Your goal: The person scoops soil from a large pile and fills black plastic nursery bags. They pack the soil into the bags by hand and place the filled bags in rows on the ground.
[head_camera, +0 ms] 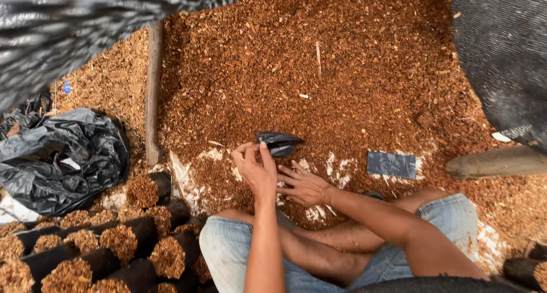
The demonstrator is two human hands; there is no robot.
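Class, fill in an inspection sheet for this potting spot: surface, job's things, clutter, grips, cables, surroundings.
Surface: heap of reddish-brown shredded bark over white sheeting.
Job's things: small black nursery bag, mouth open; flat empty bag; filled bags lying stacked at lower left.
Clutter: crumpled black plastic sack.
Grips: left hand pinches the small bag; right hand rests on the bark, fingers spread.
Cables: nothing seen.
Surroundings: wooden post, log, dark netting.

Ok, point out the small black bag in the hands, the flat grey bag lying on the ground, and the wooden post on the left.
Small black bag (279, 143), head view, on its dark crumpled middle.
Flat grey bag (391, 164), head view, centre of the flat sheet.
Wooden post (152, 93), head view, midway along its length.
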